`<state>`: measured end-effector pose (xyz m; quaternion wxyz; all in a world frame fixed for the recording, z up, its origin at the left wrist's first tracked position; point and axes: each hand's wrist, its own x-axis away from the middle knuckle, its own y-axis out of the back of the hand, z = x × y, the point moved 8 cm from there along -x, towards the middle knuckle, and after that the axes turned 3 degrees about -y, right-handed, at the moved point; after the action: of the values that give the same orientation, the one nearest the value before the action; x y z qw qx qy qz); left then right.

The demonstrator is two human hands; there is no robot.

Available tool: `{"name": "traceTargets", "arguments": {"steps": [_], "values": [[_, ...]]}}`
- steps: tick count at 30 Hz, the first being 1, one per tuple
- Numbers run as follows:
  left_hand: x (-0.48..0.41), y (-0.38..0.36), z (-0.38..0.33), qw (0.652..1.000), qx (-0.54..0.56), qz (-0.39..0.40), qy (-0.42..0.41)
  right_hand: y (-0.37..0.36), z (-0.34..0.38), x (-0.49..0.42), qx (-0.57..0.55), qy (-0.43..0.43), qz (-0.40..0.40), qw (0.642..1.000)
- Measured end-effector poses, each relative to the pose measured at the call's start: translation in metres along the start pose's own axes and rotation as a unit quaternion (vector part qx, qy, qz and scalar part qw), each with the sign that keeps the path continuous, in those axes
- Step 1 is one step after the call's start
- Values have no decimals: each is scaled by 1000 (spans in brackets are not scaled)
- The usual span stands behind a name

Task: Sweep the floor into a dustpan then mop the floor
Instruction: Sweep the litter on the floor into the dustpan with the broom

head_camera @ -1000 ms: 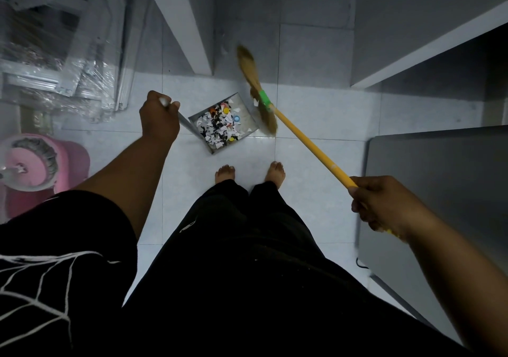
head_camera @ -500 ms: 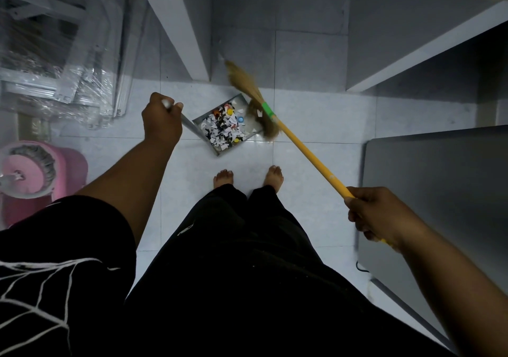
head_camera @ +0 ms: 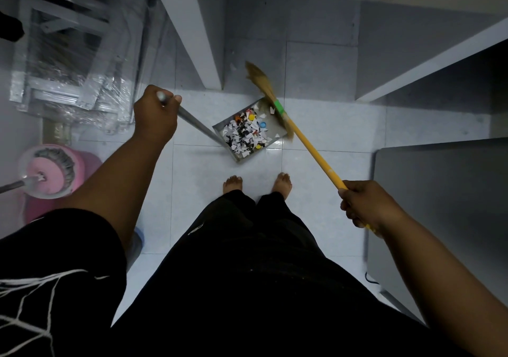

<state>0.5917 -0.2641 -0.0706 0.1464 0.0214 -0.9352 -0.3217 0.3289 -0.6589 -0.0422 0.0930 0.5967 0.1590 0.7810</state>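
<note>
Last scraps into the dustpan [head_camera: 238, 158] — the sweeping looks nearly done.
The left hand [head_camera: 154, 117] has its fingers [head_camera: 176, 98] curled round the pan's long handle, and the right hand [head_camera: 365, 205] is wrapped round the yellow broom [head_camera: 310, 147]. The pan sits on the floor [head_camera: 203, 172] ahead of the feet, full of scraps [head_camera: 244, 133]. Keep its lip flat — short, low strokes inward.

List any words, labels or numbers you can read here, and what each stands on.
None readable.
The scraps in the dustpan show colours but no legible print.
The broom and the pink mop bucket show no text.
</note>
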Motion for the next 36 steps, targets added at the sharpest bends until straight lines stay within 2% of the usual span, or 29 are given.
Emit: {"name": "traceTargets", "arguments": {"steps": [9,16,22,25,30,36], "values": [[8,56,-8,997,56,-44,4,1,19,-9,8,1,-4,1000],[5,77,-1,999,1,-36,-12,16,34,5,-7,8,-4,1000],[8,74,19,998,-27,-52,4,40,37,30,-15,21,-10,1000],[10,72,29,997,-39,-60,10,28,39,36,36,28,-30,998],[18,66,37,996,-35,-76,19,16,37,30,20,22,-32,999],[34,40,38,994,-33,-78,73,38,40,15,42,57,-33,997]]}}
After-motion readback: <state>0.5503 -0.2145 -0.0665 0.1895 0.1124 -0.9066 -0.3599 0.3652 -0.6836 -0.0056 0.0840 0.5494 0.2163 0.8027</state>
